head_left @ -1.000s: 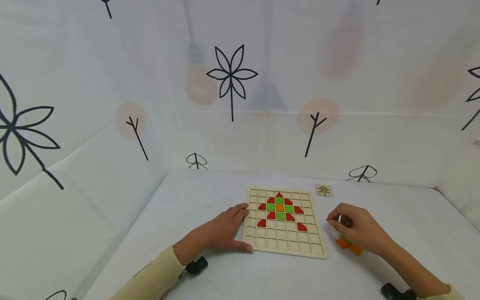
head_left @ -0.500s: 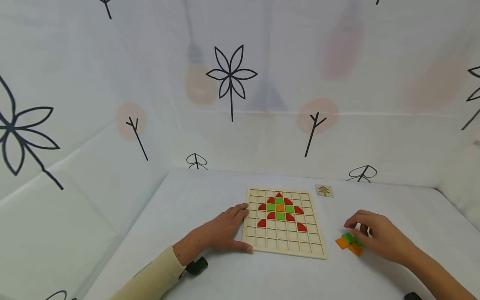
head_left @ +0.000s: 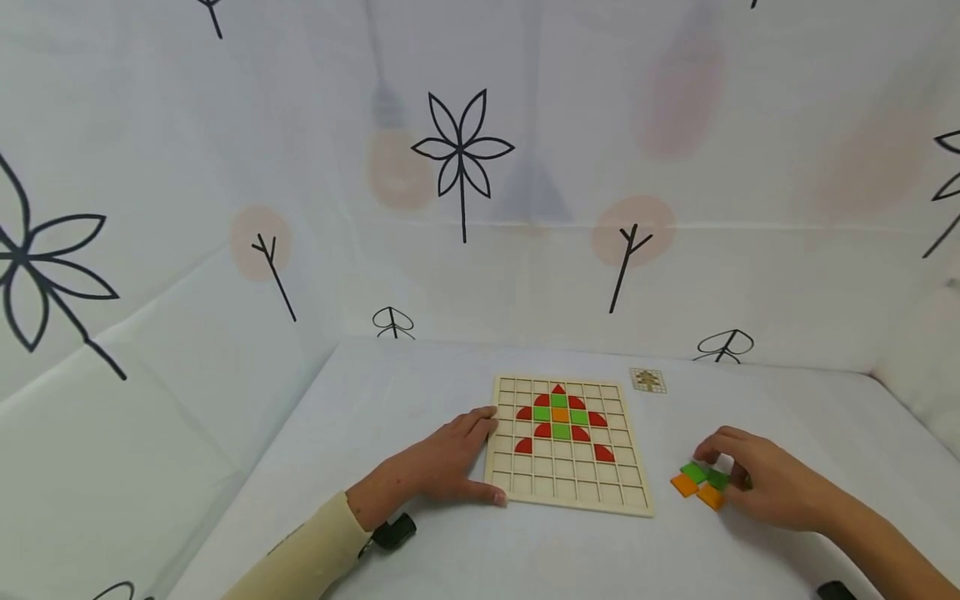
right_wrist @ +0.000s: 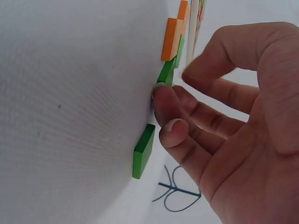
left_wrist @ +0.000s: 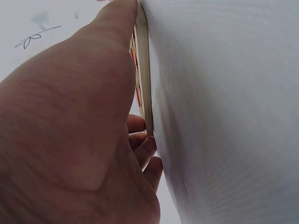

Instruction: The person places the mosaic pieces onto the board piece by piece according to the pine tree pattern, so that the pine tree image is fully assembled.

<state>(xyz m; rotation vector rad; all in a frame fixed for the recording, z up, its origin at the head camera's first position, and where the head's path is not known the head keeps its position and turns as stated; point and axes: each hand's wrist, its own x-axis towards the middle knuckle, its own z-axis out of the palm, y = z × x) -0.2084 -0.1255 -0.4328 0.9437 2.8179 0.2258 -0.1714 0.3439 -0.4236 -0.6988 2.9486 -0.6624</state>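
A cream wooden grid board (head_left: 581, 492) lies on the white table, with red, green and orange pieces set in a tree-like pattern. My left hand (head_left: 438, 462) rests along its left side, thumb at the near corner and fingers at the edge. To the right, two orange tiles (head_left: 710, 497) and two green tiles (head_left: 693, 472) lie in a small cluster. My right hand (head_left: 783, 487) is bent over that cluster; in the right wrist view its fingertips are right at a green tile (right_wrist: 167, 72). Another green tile (right_wrist: 144, 151) lies apart, beneath the fingers.
A small card with a tree on a grid (head_left: 648, 381) lies beyond the board's far right corner. White cloth (head_left: 465, 283) with printed plants and lamps rises behind the table.
My right hand has moved right and slightly nearer, uncovering the green tiles beside the orange ones. My left hand and the board stay put.
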